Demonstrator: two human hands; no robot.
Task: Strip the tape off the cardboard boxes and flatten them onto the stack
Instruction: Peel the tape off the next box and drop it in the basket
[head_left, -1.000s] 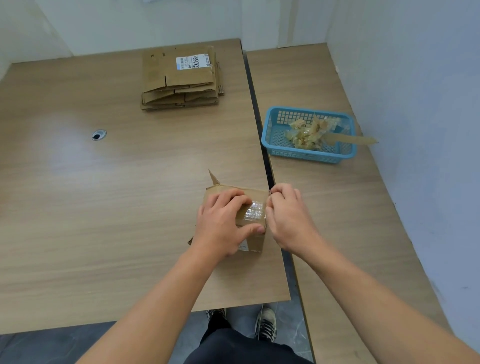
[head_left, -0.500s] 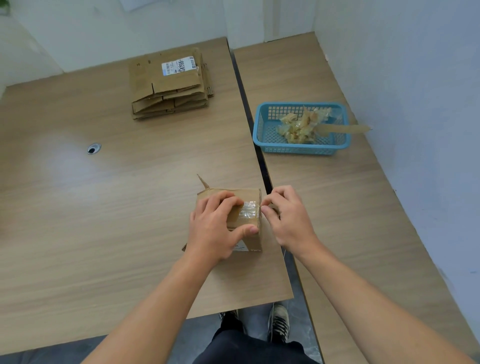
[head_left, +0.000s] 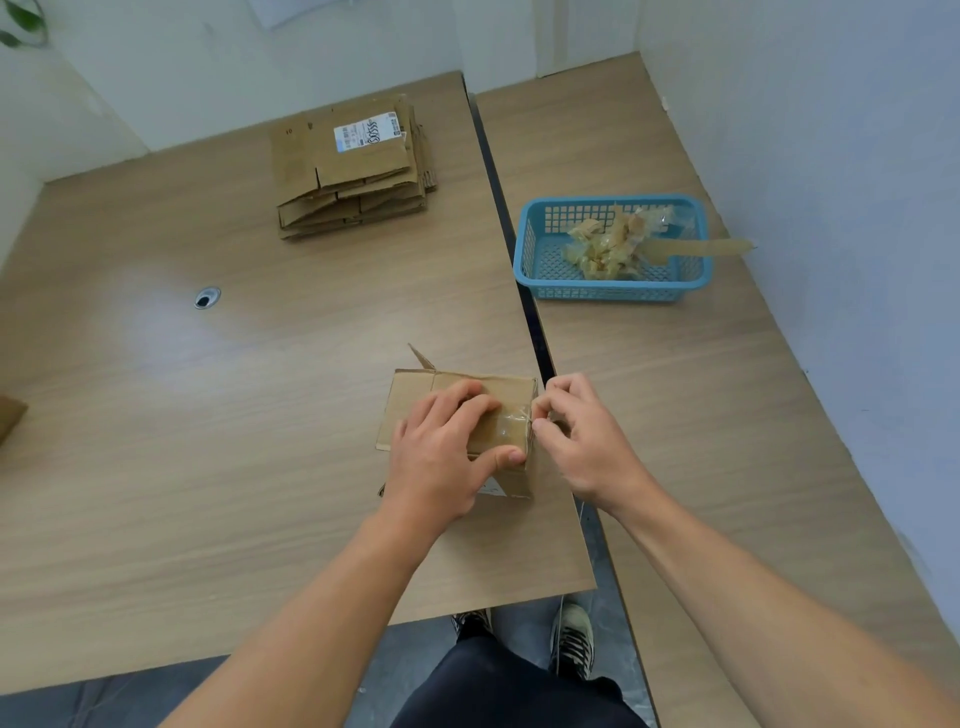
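Observation:
A small brown cardboard box (head_left: 415, 395) stands near the right edge of the left table. Clear tape (head_left: 511, 423) runs across its top to the right edge. My left hand (head_left: 441, 452) lies over the box, fingers on top and thumb against the near side, holding it down. At the box's right edge my right hand (head_left: 582, 441) has its fingers curled, with thumb and forefinger pinching at the tape end. A stack of flattened boxes (head_left: 353, 166) with a white label lies at the far side of the same table.
A blue plastic basket (head_left: 535, 260) holding crumpled tape strips sits on the right table, one long strip sticking out toward the wall. A dark gap separates the two tables. A round cable hole (head_left: 207, 298) is in the left table. A cardboard corner (head_left: 8, 415) shows at the left edge.
My right hand has opened slightly at the box's right edge, its fingertips working at the tape end. The left hand stays on the box. The view shifted a little.

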